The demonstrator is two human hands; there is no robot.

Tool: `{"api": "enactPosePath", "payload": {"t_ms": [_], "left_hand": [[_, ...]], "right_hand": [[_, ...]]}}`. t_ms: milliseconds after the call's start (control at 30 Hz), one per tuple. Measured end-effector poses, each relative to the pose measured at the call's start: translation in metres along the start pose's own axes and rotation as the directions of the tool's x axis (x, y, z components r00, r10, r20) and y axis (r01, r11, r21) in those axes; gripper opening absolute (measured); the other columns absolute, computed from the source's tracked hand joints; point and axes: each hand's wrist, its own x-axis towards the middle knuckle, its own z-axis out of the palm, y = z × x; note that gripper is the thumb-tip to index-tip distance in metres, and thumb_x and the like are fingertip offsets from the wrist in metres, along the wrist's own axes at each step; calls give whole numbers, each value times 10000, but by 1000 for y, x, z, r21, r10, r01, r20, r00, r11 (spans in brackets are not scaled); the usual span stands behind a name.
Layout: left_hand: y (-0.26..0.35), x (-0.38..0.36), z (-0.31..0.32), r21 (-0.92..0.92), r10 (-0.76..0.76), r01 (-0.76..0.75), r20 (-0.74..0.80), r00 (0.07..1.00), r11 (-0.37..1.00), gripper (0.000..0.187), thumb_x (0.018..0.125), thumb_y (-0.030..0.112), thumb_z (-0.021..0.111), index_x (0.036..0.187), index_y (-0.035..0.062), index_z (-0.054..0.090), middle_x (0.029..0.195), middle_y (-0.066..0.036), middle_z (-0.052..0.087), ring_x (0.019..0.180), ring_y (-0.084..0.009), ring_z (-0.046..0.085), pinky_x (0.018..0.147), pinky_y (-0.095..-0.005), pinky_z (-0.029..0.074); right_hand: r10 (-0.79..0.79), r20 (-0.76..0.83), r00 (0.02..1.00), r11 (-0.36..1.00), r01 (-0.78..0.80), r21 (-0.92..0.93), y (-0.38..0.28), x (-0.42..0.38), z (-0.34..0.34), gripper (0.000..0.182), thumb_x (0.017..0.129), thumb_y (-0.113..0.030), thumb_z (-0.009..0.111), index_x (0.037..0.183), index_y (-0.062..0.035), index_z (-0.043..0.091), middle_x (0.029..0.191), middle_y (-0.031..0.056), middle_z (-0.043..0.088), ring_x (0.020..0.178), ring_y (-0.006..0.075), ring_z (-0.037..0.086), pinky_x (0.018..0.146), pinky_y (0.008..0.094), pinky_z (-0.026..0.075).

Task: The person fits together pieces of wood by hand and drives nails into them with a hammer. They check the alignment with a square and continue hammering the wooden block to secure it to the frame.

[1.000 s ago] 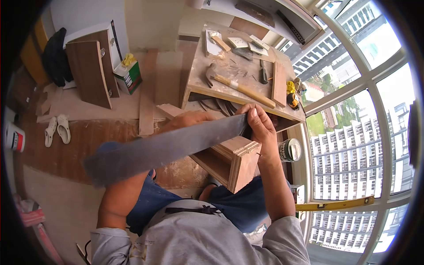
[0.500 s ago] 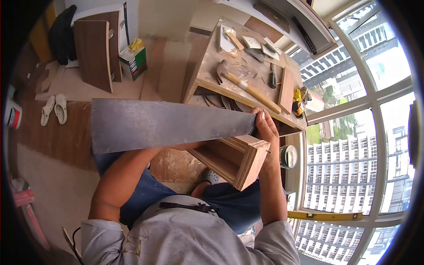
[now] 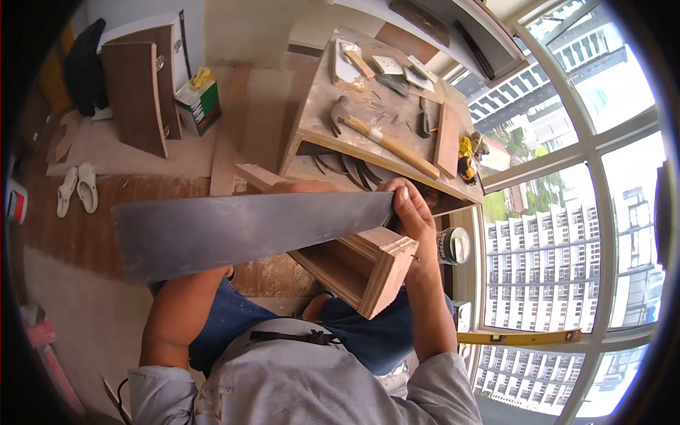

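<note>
My right hand (image 3: 411, 209) is closed round the dark narrow end of a saw (image 3: 248, 230), whose wide grey blade extends left across my lap; its teeth do not show. Behind and below the blade is a long plywood box (image 3: 388, 276), open on the near side, with a thin nail-like point sticking out of its end by my right wrist. Part of my left hand (image 3: 304, 186) shows above the blade, over the box's far portion. The blade hides its fingers, so its grip cannot be made out.
A workbench (image 3: 312, 120) ahead carries a hammer (image 3: 389, 145), a wood strip (image 3: 446, 140), a dark-handled tool (image 3: 423, 117) and a yellow tape measure (image 3: 467, 168). A spirit level (image 3: 520, 338) lies by the windows at right. Cabinet panels (image 3: 131, 99) and clogs (image 3: 86, 188) are at left.
The saw blade has swung lower at its wide left end, uncovering part of my left hand and the box's far part. My right hand stays on the saw. The whole view has shifted slightly.
</note>
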Motion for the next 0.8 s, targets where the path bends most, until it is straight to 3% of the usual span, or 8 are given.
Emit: {"api": "enactPosePath", "payload": {"t_ms": [233, 267, 367, 467, 567, 667, 700, 800], "left_hand": [[1, 15, 3, 57, 58, -59, 21, 998, 997, 548, 801, -16, 723, 1338, 56, 638, 1198, -176, 670, 1152, -376, 640, 988, -398, 509], [-1, 15, 3, 112, 87, -87, 2, 996, 990, 584, 767, -41, 727, 1334, 56, 627, 1182, -189, 659, 1152, -402, 629, 986, -419, 506], [-8, 12, 12, 78, -4, 18, -179, 984, 997, 565, 778, -37, 724, 1318, 56, 588, 1162, -196, 636, 1127, -424, 621, 973, -442, 501], [-24, 8, 23, 40, -87, 100, -259, 962, 994, 542, 813, -107, 666, 1314, 59, 546, 1214, -184, 632, 1182, -364, 644, 988, -386, 498], [-50, 3, 40, 15, -112, 124, -336, 935, 992, 534, 831, -69, 698, 1319, 64, 524, 1213, -178, 612, 1174, -357, 621, 989, -409, 482], [-54, 4, 45, -118, -176, 140, -390, 904, 983, 490, 845, -23, 729, 1288, 58, 538, 1209, -183, 582, 1160, -379, 589, 990, -437, 466], [-55, 6, 46, -102, -140, 106, -434, 890, 989, 463, 858, 0, 745, 1272, 57, 548, 1193, -178, 587, 1145, -374, 592, 983, -435, 467], [-52, 10, 43, -47, -105, 94, -493, 863, 994, 382, 888, 58, 774, 1219, 53, 581, 1128, -172, 611, 1094, -373, 610, 952, -432, 477]], "right_hand": [[-271, -264, 926, 814, 74, -576, -21, 8, -28, 256, 1109, -336, 551, 1137, -95, 634, 920, -14, 595, 867, 70, 566, 782, 245, 483], [-253, -428, 868, 923, 83, -376, -43, 14, -34, 308, 1094, -390, 551, 1060, -91, 617, 872, 18, 603, 772, 123, 604, 718, 280, 507], [-465, -581, 668, 884, 317, -344, -108, 53, -171, 310, 1092, -367, 536, 1017, -79, 619, 831, 63, 618, 722, 207, 639, 669, 358, 565], [-523, -609, 596, 774, 33, -632, -140, 77, -355, 240, 1045, -282, 606, 1050, -45, 641, 896, 96, 665, 823, 252, 678, 741, 437, 600], [-633, -475, 611, 104, -541, -835, -143, 84, -442, 245, 986, -223, 668, 1115, -15, 657, 949, 119, 696, 929, 292, 712, 770, 511, 613], [-534, -386, 752, -414, -631, -656, -143, 84, -458, 315, 927, -163, 730, 1181, 15, 673, 1003, 141, 727, 1036, 332, 745, 799, 585, 627], [-527, -373, 763, -416, -615, -670, -137, 92, -476, 315, 927, -163, 730, 1181, 15, 673, 1003, 141, 727, 1036, 332, 745, 799, 585, 627], [-440, -749, 495, 707, -324, -629, -121, 109, -525, 312, 911, -292, 751, 1067, -25, 708, 1022, 178, 738, 945, 308, 736, 759, 485, 608]]}}
